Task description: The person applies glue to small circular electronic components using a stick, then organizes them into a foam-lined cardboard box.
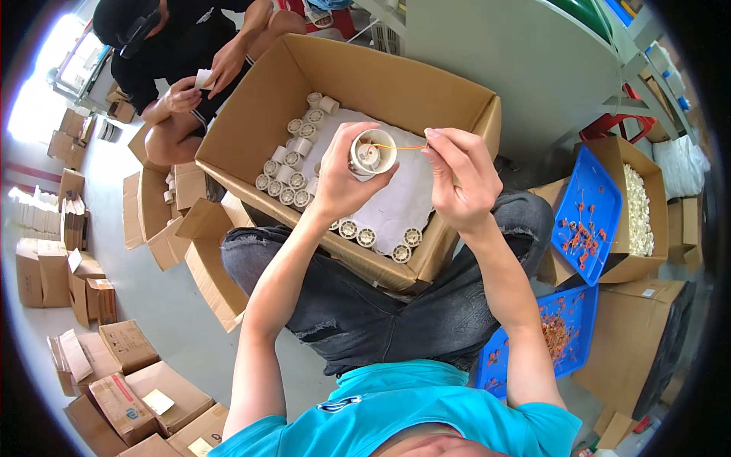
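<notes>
A small cream plastic spool, round and open at its end, is held up in the air above an open cardboard box that rests on the person's knees. The left hand wraps the spool from below, its fingers closed around the body. A thin orange wire runs sideways from the spool's open end to the right hand, which pinches the wire's far end between thumb and forefinger, the other fingers curled loosely.

Inside the box, a white sheet covers the bottom. More cream spools stand packed in rows along the box's left wall, and a short row of spools lines the near wall, by the person's lap. The rest of the sheet is bare.

To the person's right, on the floor, a blue tray with orange wire pieces lies tilted across another cardboard box holding white parts. A second blue tray with more orange pieces lies nearer the person's right elbow.

At the upper left, another person in black sits holding a small white piece. Many closed and flattened cartons lie on the floor to the left.
</notes>
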The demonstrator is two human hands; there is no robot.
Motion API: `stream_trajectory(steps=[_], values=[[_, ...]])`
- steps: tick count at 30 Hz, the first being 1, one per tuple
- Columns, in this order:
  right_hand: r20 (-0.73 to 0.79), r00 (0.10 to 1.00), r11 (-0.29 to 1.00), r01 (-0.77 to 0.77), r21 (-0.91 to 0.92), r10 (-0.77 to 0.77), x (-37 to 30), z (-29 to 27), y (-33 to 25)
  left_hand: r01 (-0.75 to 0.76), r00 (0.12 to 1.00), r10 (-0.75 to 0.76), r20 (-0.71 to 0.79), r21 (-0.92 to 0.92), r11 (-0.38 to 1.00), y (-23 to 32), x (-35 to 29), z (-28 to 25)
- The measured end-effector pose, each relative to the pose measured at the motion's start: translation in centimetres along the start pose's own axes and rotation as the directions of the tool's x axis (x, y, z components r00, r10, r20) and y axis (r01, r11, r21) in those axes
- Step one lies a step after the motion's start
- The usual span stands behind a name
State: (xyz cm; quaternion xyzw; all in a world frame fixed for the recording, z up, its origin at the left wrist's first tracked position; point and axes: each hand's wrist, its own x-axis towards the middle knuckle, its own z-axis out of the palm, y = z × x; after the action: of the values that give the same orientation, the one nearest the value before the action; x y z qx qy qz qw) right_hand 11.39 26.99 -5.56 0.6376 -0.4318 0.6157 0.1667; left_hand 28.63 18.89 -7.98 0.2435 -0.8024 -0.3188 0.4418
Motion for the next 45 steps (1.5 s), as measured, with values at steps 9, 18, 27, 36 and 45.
stream_trajectory(steps=[9, 18, 27, 36, 45], values=[[0.052, 0.998, 1.0, 0.027, -0.017, -0.026, -0.4, 0.2, 0.2, 0.014, 1.0, -0.013, 0.023, -0.038, 0.999, -0.1, 0.0, 0.3], [0.335, 0.939, 0.993, -0.104, 0.055, 0.08, -0.3, -0.1, 0.0, -0.108, 0.994, 0.105, 0.042, 0.081, 0.991, 0.1, 0.3, 0.5], [0.422, 0.796, 0.88, -0.476, -0.009, 0.435, -0.8, 0.7, -0.6, -0.116, 0.991, 0.11, 0.072, 0.091, 0.989, 0.4, 0.1, 2.1], [0.539, 0.648, 0.73, -0.678, 0.088, 0.538, -1.0, 0.1, -0.4, -0.142, 0.987, 0.139, 0.087, 0.031, 0.989, 0.1, 0.0, 2.1], [0.452, 0.776, 0.851, -0.521, 0.068, 0.439, -1.6, 0.4, -1.2, -0.136, 0.98, 0.13, 0.152, 0.027, 0.99, 0.4, 0.0, 1.5]])
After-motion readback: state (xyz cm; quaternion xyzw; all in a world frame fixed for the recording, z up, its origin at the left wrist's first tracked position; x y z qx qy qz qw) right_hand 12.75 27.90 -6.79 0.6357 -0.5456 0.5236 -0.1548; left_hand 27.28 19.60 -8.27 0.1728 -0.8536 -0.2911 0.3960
